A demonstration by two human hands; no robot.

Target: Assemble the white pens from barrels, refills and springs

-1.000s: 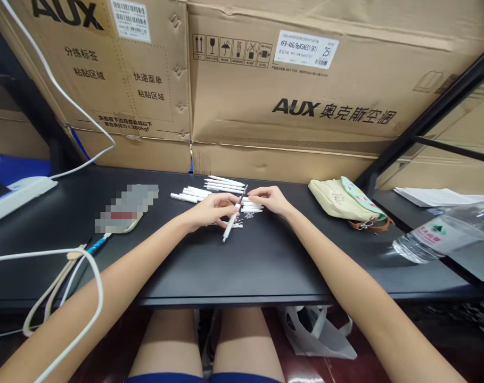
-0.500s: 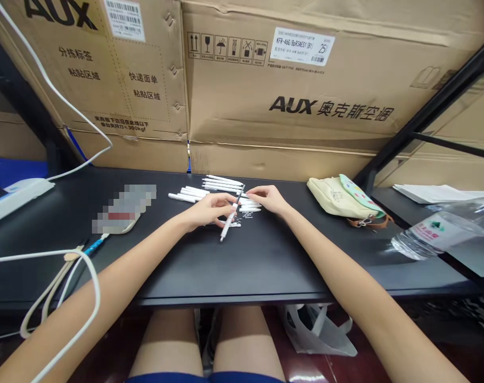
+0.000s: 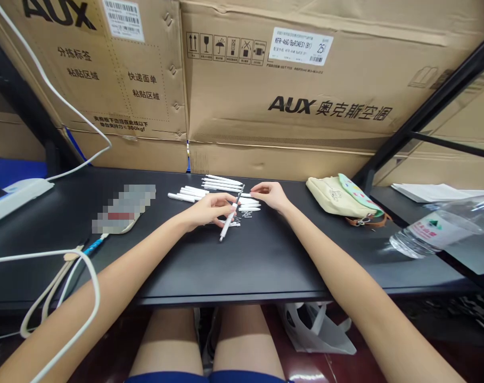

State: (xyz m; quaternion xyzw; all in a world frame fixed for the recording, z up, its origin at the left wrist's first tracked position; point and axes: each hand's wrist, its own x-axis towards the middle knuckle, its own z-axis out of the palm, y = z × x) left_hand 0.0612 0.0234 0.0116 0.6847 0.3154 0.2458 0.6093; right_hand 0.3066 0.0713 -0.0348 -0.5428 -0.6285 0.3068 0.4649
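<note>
My left hand grips a white pen body, held slanted above the table. A dark refill sticks out of its upper end. My right hand pinches the end of a white pen barrel at the edge of the pile. Below that lie more white pen parts with tapered ends. Several tiny springs rest just in front of them. Behind my hands is a row of white pen barrels, and another group of barrels lies to the left.
On the black table, a cream pouch and a water bottle are at the right. A phone-like item, blurred out, lies left, near white cables. Large cardboard boxes stand behind. A plastic bag hangs below.
My right hand has shifted slightly right and up, its fingertips now at the end of a white barrel. My left hand and its pen stay nearly still.
</note>
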